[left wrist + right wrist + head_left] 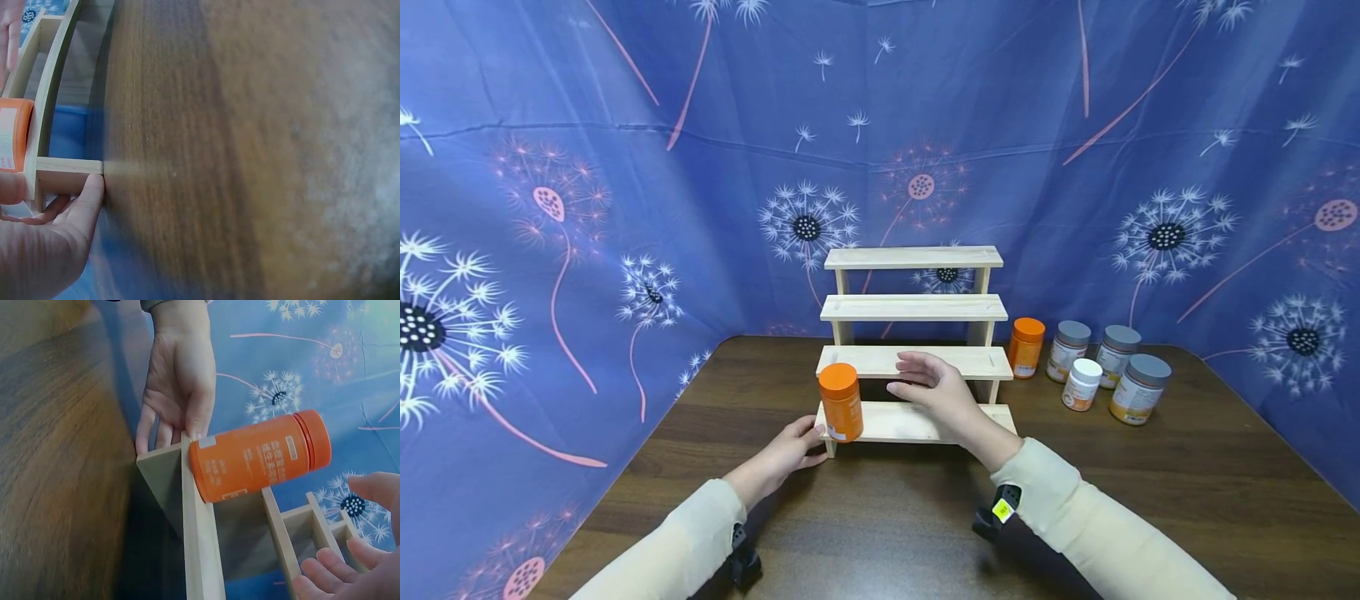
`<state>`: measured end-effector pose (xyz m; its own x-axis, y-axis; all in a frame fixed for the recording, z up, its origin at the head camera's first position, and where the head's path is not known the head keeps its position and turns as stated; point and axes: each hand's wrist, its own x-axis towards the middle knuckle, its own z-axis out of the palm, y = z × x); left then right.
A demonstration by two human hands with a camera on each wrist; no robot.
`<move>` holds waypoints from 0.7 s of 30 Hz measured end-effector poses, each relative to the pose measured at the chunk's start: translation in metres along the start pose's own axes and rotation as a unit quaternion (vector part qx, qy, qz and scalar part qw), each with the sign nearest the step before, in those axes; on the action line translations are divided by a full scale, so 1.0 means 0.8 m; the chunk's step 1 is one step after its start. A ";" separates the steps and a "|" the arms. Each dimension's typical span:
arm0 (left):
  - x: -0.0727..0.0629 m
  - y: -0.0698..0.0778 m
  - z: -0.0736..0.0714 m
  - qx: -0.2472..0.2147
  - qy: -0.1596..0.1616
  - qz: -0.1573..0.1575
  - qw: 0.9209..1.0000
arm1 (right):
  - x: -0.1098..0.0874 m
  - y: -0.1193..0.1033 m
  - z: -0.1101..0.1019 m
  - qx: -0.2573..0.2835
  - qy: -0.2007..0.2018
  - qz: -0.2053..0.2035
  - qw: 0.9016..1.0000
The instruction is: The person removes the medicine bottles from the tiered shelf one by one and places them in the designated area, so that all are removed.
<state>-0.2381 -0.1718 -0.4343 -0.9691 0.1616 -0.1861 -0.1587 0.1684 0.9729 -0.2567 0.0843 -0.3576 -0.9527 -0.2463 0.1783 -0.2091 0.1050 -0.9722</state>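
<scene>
A pale wooden stepped rack point(913, 362) stands on the table. On the left end of its lowest step is an orange jar point(841, 403) with an orange lid, upright. My left hand point(784, 454) grips that end of the step, its thumb near the jar's base and its fingers at the side support point(69, 175). Above the lowest step, to the right of the jar, is my right hand point(942, 395). Its fingers are spread and relaxed, apart from the jar and holding nothing, as the right wrist view also shows beside the orange jar point(259, 456).
Right of the rack stand another orange jar point(1026, 348), a small white-lidded bottle point(1082, 385) and several grey-lidded jars point(1139, 390). A blue dandelion-print cloth point(737, 208) hangs behind the dark wooden table point(880, 517).
</scene>
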 end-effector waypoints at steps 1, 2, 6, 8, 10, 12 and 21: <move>0.000 0.000 0.000 -0.001 0.000 0.001 1.000 | 0.000 -0.001 0.002 0.001 0.000 0.002 1.000; 0.000 0.000 0.000 -0.003 0.000 0.001 1.000 | 0.001 -0.001 0.005 0.003 -0.001 0.004 1.000; 0.000 0.000 0.000 -0.003 0.001 0.002 1.000 | 0.003 -0.004 0.015 0.012 -0.010 0.006 1.000; 0.000 0.000 0.000 -0.002 0.002 0.002 1.000 | 0.003 -0.005 0.019 0.016 -0.014 0.006 1.000; 0.001 0.000 0.000 -0.002 0.001 0.002 1.000 | 0.004 -0.006 0.024 0.017 -0.017 0.007 1.000; 0.000 0.001 0.000 -0.001 0.001 0.001 1.000 | 0.004 -0.006 0.028 0.015 -0.018 0.009 1.000; -0.002 0.001 0.000 -0.001 -0.008 0.004 1.000 | 0.004 0.001 0.045 -0.002 -0.030 0.017 0.999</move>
<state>-0.2364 -0.1723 -0.4331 -0.9672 0.1793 -0.1796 -0.1503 0.1657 0.9747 -0.2521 0.0485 -0.3630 -0.9444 -0.2999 0.1351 -0.1776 0.1192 -0.9769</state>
